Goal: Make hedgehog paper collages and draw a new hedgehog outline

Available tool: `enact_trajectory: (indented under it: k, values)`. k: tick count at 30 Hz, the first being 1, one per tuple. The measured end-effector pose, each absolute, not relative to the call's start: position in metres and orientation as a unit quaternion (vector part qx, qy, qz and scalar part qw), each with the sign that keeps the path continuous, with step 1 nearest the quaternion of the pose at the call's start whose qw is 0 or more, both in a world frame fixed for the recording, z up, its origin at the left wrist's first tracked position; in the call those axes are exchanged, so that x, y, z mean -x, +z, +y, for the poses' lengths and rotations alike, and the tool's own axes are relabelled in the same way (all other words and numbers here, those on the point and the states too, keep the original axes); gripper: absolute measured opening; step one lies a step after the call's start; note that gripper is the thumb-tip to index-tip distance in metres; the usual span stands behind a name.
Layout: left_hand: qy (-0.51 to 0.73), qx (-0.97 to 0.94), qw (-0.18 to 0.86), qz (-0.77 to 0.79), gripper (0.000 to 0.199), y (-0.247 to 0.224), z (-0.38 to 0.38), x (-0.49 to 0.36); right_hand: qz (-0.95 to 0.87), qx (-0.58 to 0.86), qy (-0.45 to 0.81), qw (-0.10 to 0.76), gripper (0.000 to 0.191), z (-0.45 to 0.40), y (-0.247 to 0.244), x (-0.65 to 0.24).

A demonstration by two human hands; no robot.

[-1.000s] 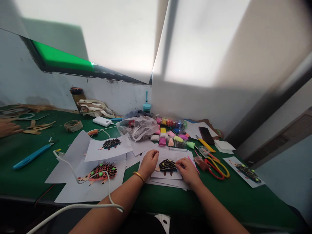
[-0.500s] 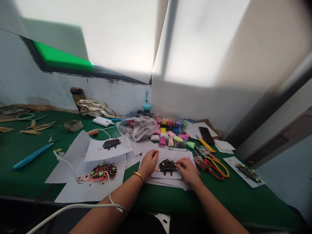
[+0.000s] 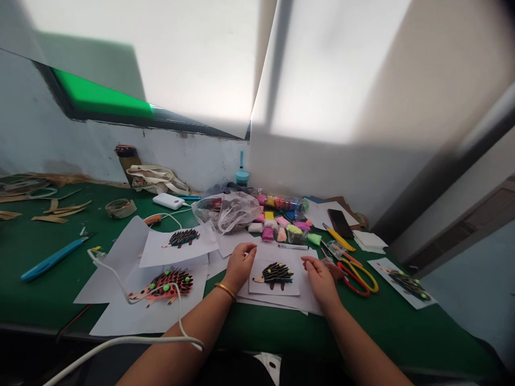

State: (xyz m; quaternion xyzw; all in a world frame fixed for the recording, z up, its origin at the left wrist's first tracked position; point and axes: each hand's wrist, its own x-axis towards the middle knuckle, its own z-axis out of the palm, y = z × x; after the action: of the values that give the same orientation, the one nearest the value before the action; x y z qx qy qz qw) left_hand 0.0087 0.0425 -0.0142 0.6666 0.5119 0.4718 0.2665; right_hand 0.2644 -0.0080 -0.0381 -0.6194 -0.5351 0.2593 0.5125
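Note:
A small white card (image 3: 257, 290) with a black-spined hedgehog picture lies on stacked white paper in front of me. Pale yellow-green dots (image 3: 269, 271) sit on the dark spines. My left hand (image 3: 240, 268) hovers at the card's upper left, thumb and fingertips pinched; anything between them is too small to make out. To the card's right is my right hand (image 3: 321, 277), its fingers curled together above the paper, with whatever they may hold hidden. A white pen (image 3: 293, 247) rests beyond the card. Neither hand touches the card.
Small bags of coloured clay (image 3: 269, 234) are heaped behind the papers beside a plastic bag (image 3: 233, 212). Red-and-yellow scissors (image 3: 358, 279), a yellow cutter (image 3: 339, 238) and a phone (image 3: 340, 223) lie right. Other hedgehog sheets (image 3: 120, 316) and a white cable (image 3: 120, 340) occupy the left.
My right hand has drawn back from the card's spines to the right, covering the pink stick. The left hand has shifted slightly left and up, leaving the whole hedgehog exposed.

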Motion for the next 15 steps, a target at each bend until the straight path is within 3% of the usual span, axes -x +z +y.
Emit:
enact_trajectory:
  k: [6,15]
  values:
    - [0.235,-0.749,0.117,0.608,0.020,0.000,0.034,-0.004,-0.502,0.631,0.270,0.527,0.038,-0.004,-0.046,-0.269]
    - [0.183,-0.763,0.096,0.613,0.018,-0.002,0.034,-0.006,-0.519,0.627,0.265,0.517,0.036,-0.005,-0.044,-0.268]
